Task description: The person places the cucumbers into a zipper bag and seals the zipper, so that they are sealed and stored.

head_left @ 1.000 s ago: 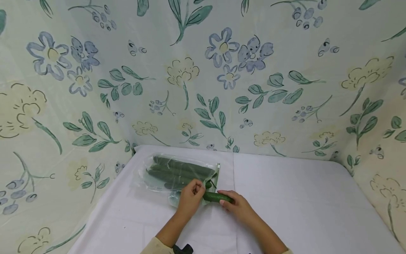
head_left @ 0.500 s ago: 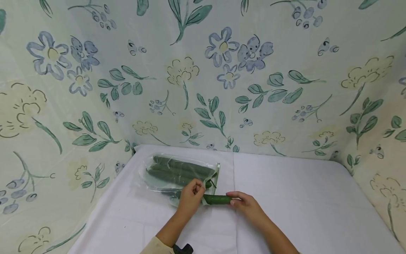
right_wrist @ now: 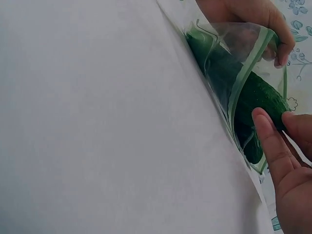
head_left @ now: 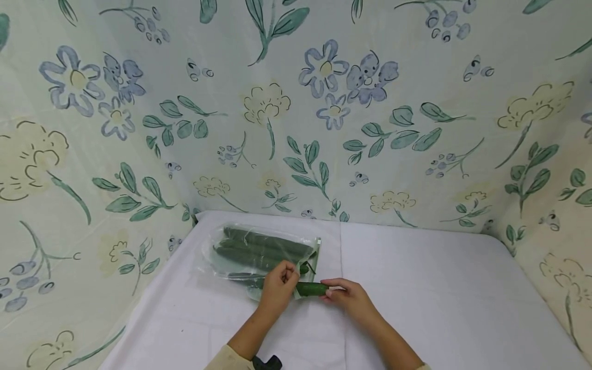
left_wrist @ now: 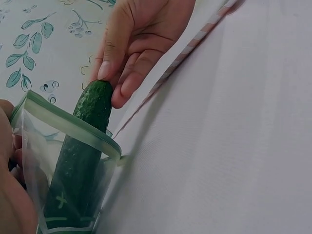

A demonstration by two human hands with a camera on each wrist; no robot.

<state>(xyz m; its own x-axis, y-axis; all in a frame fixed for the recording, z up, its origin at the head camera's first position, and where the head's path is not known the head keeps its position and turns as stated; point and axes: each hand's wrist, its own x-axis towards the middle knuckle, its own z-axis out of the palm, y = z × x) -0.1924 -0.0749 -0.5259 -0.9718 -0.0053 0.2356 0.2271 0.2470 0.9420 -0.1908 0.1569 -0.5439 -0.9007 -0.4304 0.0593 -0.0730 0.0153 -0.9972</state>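
A clear zip bag (left_wrist: pixel 73 124) with a green-edged mouth lies on the table, its opening toward the right. One cucumber (head_left: pixel 311 289) lies mostly inside, and its rounded end sticks out of the mouth. With curled fingers, my left hand (head_left: pixel 277 288) pinches the bag's edge. My right hand (head_left: pixel 350 298) holds the cucumber's protruding end between thumb and fingers, as the right wrist view also shows. Several more dark green cucumbers (head_left: pixel 265 240) rest side by side farther back in the bag. The left hand hides part of the front cucumber in the head view.
A white cloth (head_left: pixel 416 288) covers the table. Behind and at both sides hangs a floral-patterned curtain or sheet (head_left: pixel 296 139). A small black object (head_left: pixel 268 363) shows at the bottom edge by the left sleeve.
The right hand first shifted right along the cucumber's end, then came back left toward the bag. Less cucumber now protrudes from the mouth. The left hand has stayed in place.
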